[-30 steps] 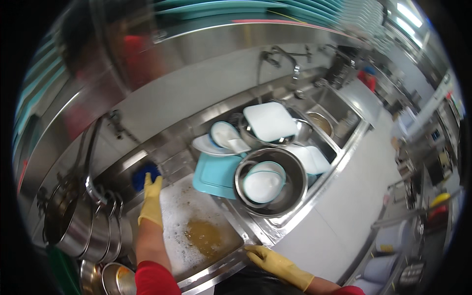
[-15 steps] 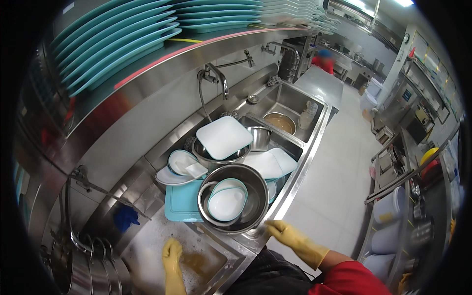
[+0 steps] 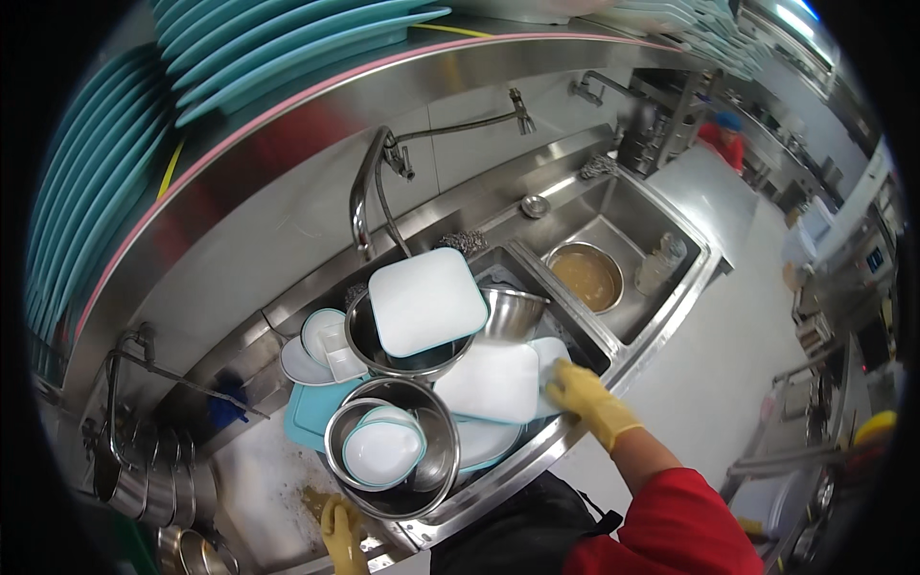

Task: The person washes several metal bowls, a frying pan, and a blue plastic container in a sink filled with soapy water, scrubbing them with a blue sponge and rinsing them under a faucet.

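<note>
My right hand (image 3: 586,398), in a yellow rubber glove, reaches the right edge of a pale plate (image 3: 546,356). Its fingers close over that edge. A white rectangular plate (image 3: 494,383) overlaps this one on the left. Low in the left basin, my left hand (image 3: 342,529), gloved alike, hangs with loosely curled fingers slightly apart and nothing visible in them. Just above it sits a large steel bowl (image 3: 436,460) holding white, blue-rimmed bowls (image 3: 383,452). Behind, another white plate (image 3: 426,302) lies across a second steel bowl (image 3: 359,331).
A steel pot (image 3: 513,311) stands beside the plates. The far right basin (image 3: 637,316) holds a pan of brownish water (image 3: 583,278) and a clear container (image 3: 661,264). A faucet (image 3: 364,192) hangs over the sinks. Blue plates (image 3: 287,48) line the shelf above. A person in red (image 3: 724,144) is far off.
My right hand has moved from the counter's front edge forward to the plates and taken an edge. My view has shifted right; the left hand stays low in the left basin.
</note>
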Tool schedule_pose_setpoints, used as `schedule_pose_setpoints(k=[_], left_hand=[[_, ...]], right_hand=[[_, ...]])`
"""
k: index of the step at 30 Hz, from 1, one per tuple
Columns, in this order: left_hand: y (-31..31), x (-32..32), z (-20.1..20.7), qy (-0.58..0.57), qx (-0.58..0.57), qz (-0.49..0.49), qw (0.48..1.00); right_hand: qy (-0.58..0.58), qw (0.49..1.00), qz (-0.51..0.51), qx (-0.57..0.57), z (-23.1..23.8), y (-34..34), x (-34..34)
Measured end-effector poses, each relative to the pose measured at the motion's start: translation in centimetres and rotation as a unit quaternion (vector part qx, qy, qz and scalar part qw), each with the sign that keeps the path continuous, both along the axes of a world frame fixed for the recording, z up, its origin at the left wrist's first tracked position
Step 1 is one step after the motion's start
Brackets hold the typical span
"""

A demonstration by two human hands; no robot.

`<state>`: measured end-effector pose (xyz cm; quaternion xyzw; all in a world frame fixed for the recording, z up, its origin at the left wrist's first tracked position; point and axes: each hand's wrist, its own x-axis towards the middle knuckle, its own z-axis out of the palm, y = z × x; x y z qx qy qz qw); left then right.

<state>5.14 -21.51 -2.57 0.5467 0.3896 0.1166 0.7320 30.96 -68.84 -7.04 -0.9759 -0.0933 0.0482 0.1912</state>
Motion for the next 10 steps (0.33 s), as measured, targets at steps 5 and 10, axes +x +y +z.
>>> schedule_pose_setpoints(k=[5,10], left_hand=[[-5.2,-2.7,1.9,0.037,0.263,-0.106,0.958],[-9.1,-4.2,3.0,0.023,0.391,-0.238,0.889]], right_hand=[[0.091,0.994,0.035,-0.046,-3.9,-0.2,3.4],[0.116,0.992,0.037,-0.009,-9.7,-0.9,5.1]])
